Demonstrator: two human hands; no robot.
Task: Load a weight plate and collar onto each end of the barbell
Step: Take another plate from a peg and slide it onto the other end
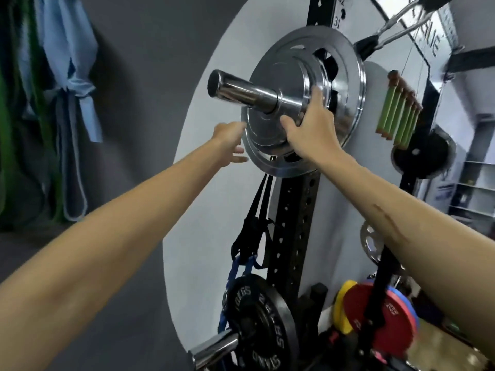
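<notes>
The chrome barbell sleeve [235,88] points toward me at upper centre. On it sit a large chrome weight plate [345,84] and, in front of it, a smaller chrome plate [270,103]. My right hand [310,129] grips the smaller plate's lower right edge, thumb on its face. My left hand [231,144] is at that plate's lower left rim with fingers spread; whether it touches the rim I cannot tell. I see no collar on the sleeve.
A black rack upright [294,223] with holes stands behind the plates, black and blue straps [251,236] hanging beside it. Below are a black 10 kg plate [262,325] on another bar, and red and yellow plates [375,319]. Green pegs [396,113] at right.
</notes>
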